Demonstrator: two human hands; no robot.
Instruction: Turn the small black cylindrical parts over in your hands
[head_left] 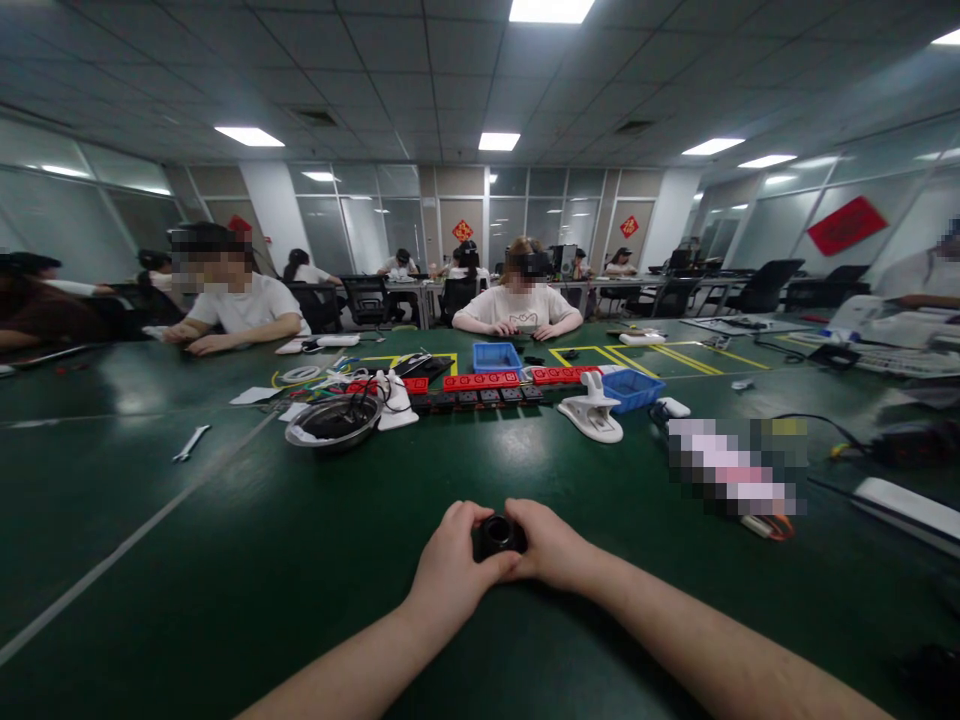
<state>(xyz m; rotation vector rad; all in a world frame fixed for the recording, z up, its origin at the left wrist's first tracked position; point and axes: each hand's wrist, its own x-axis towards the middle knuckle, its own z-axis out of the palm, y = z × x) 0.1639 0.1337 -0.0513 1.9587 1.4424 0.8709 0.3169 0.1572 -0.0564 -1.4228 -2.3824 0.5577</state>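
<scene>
A small black round object (498,537) with a dark hole in its top is held between both hands, low in the middle of the view, at the green table (315,540). My left hand (457,556) wraps its left side, with the thumb along the near side. On the right side, my right hand (549,543) has its fingers curled round the same object. Parts of the object are hidden by the fingers of both hands.
Beyond the hands are a metal bowl (334,440) with black items, red socket strips (481,381), blue trays (495,357), and a white clamp-like stand (592,412). A wrench (191,443) lies left. Cables and a white strip (911,510) are right. People sit across the table.
</scene>
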